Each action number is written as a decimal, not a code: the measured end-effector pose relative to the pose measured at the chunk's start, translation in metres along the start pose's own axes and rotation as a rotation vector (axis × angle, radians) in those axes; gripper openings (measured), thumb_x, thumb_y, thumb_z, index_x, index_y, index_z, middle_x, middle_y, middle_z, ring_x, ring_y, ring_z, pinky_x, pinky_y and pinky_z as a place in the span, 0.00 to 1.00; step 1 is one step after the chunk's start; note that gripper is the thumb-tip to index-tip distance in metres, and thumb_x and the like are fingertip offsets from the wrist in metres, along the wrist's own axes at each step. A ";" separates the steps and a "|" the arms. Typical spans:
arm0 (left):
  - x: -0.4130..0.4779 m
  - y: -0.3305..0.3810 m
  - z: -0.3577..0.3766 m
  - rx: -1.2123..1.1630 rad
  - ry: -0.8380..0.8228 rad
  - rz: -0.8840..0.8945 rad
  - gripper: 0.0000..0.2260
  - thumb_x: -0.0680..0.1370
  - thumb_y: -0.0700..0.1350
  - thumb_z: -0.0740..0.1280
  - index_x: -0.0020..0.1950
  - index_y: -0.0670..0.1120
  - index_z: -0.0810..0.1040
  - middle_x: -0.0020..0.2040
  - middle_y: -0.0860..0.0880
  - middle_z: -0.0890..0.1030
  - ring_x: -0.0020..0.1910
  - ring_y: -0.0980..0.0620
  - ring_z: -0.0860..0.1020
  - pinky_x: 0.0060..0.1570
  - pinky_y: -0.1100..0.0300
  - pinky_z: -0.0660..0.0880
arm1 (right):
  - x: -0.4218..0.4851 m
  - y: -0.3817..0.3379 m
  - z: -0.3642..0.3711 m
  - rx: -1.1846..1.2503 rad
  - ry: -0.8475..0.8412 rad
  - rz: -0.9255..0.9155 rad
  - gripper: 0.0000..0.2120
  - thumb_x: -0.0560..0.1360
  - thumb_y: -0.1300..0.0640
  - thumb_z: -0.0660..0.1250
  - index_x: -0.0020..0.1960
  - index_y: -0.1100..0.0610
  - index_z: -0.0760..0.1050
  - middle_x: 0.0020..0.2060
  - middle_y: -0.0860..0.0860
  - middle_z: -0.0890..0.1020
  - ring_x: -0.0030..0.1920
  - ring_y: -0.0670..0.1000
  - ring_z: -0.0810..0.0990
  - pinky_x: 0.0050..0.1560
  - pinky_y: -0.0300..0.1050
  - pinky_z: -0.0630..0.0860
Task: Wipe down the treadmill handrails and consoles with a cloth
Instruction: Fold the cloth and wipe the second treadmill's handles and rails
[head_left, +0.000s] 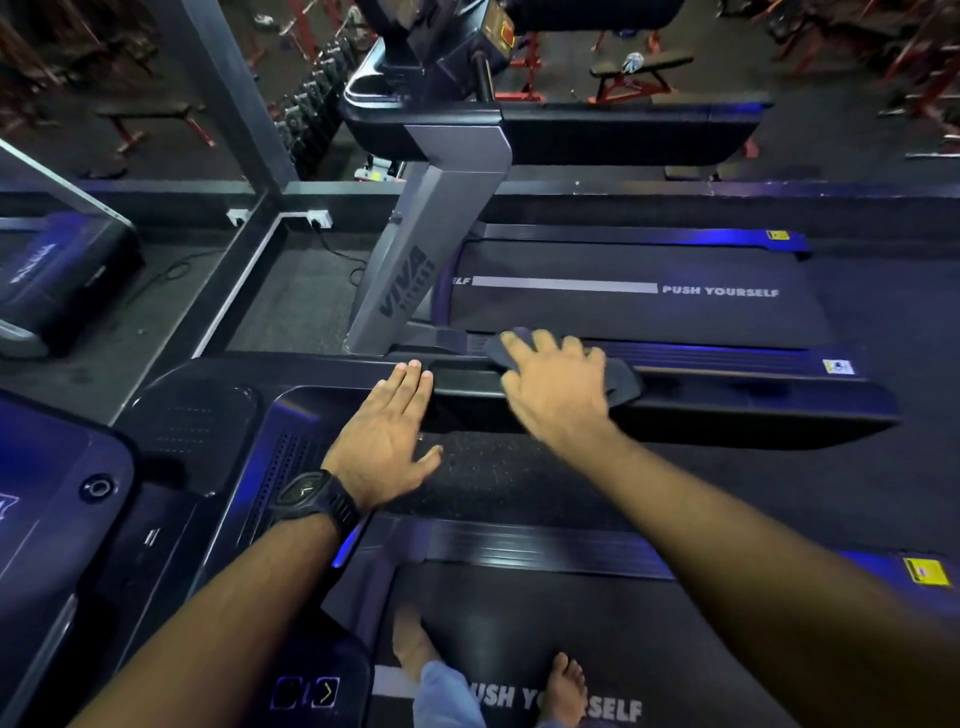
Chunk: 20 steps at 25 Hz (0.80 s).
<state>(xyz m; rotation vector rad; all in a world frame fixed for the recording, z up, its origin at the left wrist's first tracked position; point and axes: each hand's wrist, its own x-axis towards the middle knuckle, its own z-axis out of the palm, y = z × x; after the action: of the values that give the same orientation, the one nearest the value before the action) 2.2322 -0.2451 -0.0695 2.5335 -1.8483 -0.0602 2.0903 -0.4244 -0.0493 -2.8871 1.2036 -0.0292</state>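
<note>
A long black handrail (727, 410) of the treadmill runs left to right across the middle of the view. My right hand (556, 384) presses a dark cloth (621, 382) flat on the rail's top, fingers spread and a little blurred. My left hand (387, 436), with a black watch at the wrist, rests flat with straight fingers where the console (218, 426) meets the rail. The console's dark glossy panel lies at the lower left.
A second treadmill with a grey upright post (415, 270) and a belt marked PUSH YOURSELF (719, 291) stands just beyond the rail. My bare feet (566, 686) stand on the near belt. Weight benches and dumbbell racks fill the far floor.
</note>
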 end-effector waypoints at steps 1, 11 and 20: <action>0.001 0.002 0.000 0.000 0.004 -0.009 0.41 0.75 0.61 0.57 0.80 0.38 0.52 0.80 0.39 0.52 0.80 0.43 0.49 0.78 0.50 0.48 | -0.018 -0.010 0.007 -0.043 0.064 -0.085 0.27 0.79 0.45 0.55 0.77 0.46 0.60 0.71 0.54 0.71 0.66 0.62 0.72 0.60 0.62 0.69; 0.005 0.009 -0.001 0.021 -0.022 0.011 0.40 0.78 0.59 0.62 0.80 0.39 0.49 0.81 0.40 0.50 0.80 0.43 0.47 0.78 0.48 0.47 | -0.034 -0.004 0.011 -0.048 0.135 -0.195 0.28 0.78 0.44 0.57 0.77 0.46 0.61 0.72 0.55 0.71 0.67 0.63 0.71 0.61 0.64 0.69; 0.011 0.020 -0.002 0.018 -0.025 0.042 0.39 0.77 0.59 0.59 0.80 0.40 0.50 0.81 0.41 0.50 0.80 0.45 0.47 0.78 0.48 0.47 | -0.019 0.017 0.005 0.001 0.071 -0.269 0.26 0.79 0.44 0.55 0.77 0.44 0.60 0.71 0.51 0.71 0.67 0.60 0.72 0.63 0.60 0.69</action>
<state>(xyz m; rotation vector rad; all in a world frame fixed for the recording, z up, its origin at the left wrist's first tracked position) 2.2171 -0.2618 -0.0674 2.5160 -1.9194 -0.0751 2.0649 -0.4232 -0.0546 -3.0479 0.8130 -0.1355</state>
